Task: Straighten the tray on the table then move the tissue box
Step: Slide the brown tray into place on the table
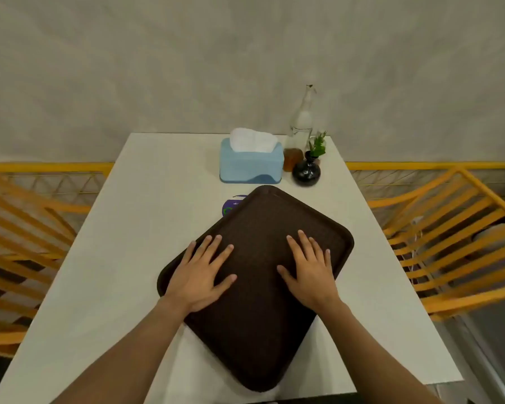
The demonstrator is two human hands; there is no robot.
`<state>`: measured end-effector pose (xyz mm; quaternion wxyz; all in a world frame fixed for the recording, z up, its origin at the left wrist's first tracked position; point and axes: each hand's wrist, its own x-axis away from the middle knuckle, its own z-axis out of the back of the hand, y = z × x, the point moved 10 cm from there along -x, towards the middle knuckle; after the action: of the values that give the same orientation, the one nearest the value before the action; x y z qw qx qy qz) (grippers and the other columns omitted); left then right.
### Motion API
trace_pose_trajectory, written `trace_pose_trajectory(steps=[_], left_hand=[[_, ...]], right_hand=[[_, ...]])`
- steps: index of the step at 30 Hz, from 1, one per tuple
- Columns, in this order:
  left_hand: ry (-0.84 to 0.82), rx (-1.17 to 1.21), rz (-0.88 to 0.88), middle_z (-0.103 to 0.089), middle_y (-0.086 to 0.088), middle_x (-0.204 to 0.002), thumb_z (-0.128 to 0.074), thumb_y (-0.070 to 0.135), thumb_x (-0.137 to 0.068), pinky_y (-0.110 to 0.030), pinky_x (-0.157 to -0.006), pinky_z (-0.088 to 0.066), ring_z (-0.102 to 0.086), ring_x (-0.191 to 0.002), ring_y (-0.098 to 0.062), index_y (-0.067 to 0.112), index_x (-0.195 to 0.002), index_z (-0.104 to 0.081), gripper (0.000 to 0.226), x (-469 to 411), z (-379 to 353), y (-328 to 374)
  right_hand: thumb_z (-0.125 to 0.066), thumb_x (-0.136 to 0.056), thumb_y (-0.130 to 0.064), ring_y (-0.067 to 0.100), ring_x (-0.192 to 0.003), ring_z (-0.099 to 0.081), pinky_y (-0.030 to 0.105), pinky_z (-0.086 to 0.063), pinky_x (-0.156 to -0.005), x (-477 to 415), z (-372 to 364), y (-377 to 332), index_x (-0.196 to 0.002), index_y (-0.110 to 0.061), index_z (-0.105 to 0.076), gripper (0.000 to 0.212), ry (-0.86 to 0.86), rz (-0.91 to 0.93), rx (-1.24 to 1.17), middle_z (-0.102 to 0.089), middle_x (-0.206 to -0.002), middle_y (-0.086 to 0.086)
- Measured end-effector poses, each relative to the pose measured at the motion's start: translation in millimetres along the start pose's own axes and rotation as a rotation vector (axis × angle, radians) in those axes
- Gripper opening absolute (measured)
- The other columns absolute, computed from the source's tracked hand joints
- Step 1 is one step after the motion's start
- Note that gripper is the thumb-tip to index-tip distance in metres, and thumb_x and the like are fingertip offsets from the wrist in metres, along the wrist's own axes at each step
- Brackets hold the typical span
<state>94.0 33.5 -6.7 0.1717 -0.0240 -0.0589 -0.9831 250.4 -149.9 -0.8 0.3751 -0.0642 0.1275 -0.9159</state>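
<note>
Both hands, left hand (200,275) and right hand (311,271), press flat and open on the tray (257,330), which sits crooked; the tissue box (251,163) waits untouched.

- tray (257,287): dk brown, fine textured
- tissue box (251,166): lt blue w/ darker blue wave; white tissue
- surface (146,205): white
- vase (306,172): glossy black
- chairs (449,243): orange-yellow slats
</note>
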Motion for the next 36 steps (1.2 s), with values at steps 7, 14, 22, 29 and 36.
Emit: trace_pose_trajectory(steps=[7,14,22,29,36], left_hand=[[0.058,-0.018,0.032,-0.016,-0.002,-0.170,-0.009,0.078,-0.093,-0.043,-0.125,0.008,-0.001,-0.157,-0.018,0.037,-0.161,-0.015,0.079,3.8,-4.1,-4.7],[0.069,0.017,0.112,-0.013,-0.002,-0.170,-0.010,0.079,-0.092,-0.042,-0.125,0.009,0.003,-0.157,-0.016,0.038,-0.161,-0.014,0.080,18.4,-6.3,-15.3],[0.083,0.048,0.283,-0.011,-0.005,-0.170,-0.007,0.080,-0.092,-0.045,-0.125,0.010,0.006,-0.156,-0.019,0.037,-0.161,-0.010,0.081,60.4,-9.6,-40.4],[0.117,0.063,0.445,-0.012,-0.007,-0.170,-0.008,0.079,-0.092,-0.045,-0.125,0.010,0.004,-0.157,-0.021,0.035,-0.161,-0.013,0.082,103.1,-6.4,-75.7],[0.080,0.151,0.614,-0.004,-0.009,-0.171,-0.011,0.075,-0.092,-0.045,-0.121,0.015,0.011,-0.156,-0.024,0.032,-0.162,-0.009,0.083,126.6,-4.7,-105.9]], right_hand=[[-0.014,-0.096,-0.071,0.026,-0.155,-0.007,0.054,-0.005,-0.123,3.9,-13.5,2.8,-0.157,-0.034,-0.024,0.072,-0.045,-0.027,0.074,-0.014,-0.169,-0.003],[-0.010,-0.096,-0.071,0.026,-0.155,-0.006,0.052,-0.004,-0.123,-4.3,-19.4,-8.0,-0.158,-0.033,-0.021,0.073,-0.085,0.052,0.100,-0.014,-0.169,-0.003],[-0.010,-0.095,-0.072,0.024,-0.155,-0.007,0.051,-0.005,-0.124,-21.1,-31.2,-49.0,-0.158,-0.035,-0.020,0.074,-0.131,0.212,0.120,-0.014,-0.169,-0.005],[-0.007,-0.095,-0.073,0.021,-0.155,-0.005,0.049,-0.002,-0.124,-42.6,-49.5,-108.3,-0.158,-0.037,-0.019,0.074,-0.185,0.357,0.143,-0.013,-0.168,-0.008],[-0.022,-0.103,-0.058,0.018,-0.150,-0.025,0.045,0.004,-0.122,-69.7,-43.0,-166.4,-0.148,-0.030,-0.047,0.059,-0.074,0.483,0.141,-0.040,-0.159,-0.006]])
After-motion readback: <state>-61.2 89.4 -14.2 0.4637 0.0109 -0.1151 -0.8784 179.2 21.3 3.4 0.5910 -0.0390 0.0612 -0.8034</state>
